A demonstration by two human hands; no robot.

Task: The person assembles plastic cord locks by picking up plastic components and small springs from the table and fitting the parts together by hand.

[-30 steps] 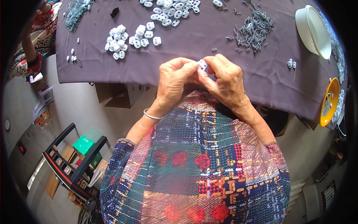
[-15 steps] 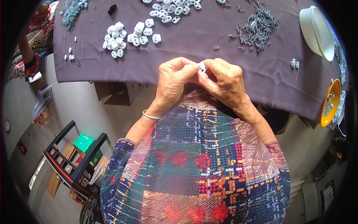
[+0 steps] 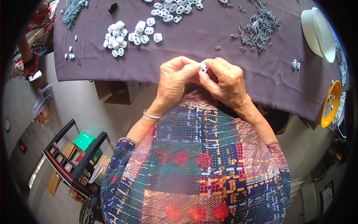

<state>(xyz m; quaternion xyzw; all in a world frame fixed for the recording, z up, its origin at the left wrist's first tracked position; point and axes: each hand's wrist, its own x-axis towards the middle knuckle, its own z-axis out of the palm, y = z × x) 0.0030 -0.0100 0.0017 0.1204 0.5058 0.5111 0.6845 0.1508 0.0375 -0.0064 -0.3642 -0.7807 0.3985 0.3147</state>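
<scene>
A small white cord lock [image 3: 203,68] with dark holes is pinched between both my hands, just above the near edge of the cloth-covered table. My left hand [image 3: 174,77] grips it by thumb and forefinger, a bangle on that wrist. On its other side the fingertips of my right hand [image 3: 226,77] are closed on it too; they cover part of it. Finished-looking white cord locks lie in a heap [image 3: 116,39] beyond my left hand, with a smaller group [image 3: 141,34] beside it. Past my right hand spreads a pile of small metal springs [image 3: 260,31].
More white pieces [image 3: 173,8] lie at the far middle, bluish translucent pieces [image 3: 74,13] at far left. At right stand a white tub [image 3: 311,35], a yellow bowl [image 3: 336,93] with springs, and two cord locks [image 3: 295,64] by a thin stick. Another person's arm [image 3: 25,48] shows at left.
</scene>
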